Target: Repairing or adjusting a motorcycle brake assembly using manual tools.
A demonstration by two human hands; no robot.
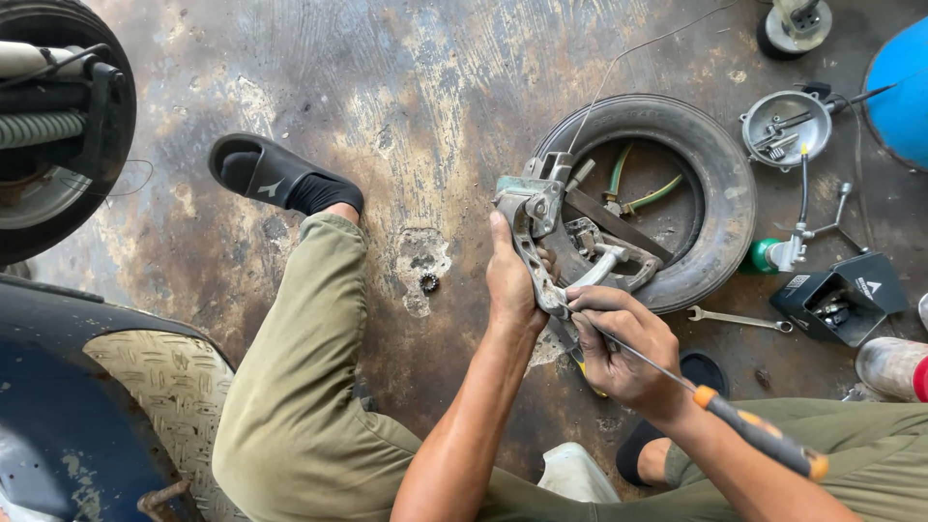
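Both hands meet over the tyre: left hand clamped on a grimy grey metal lever assembly, right hand gripping an orange-handled screwdriver, tip seemingly against it.

Left hand: forearm reaching forward from below, palm turned inward, fingers curled shut in a grip, thumb up. Right hand: just beside the left, wrist bent, fingers pinched closed, knuckles facing up. Both forearms bare.
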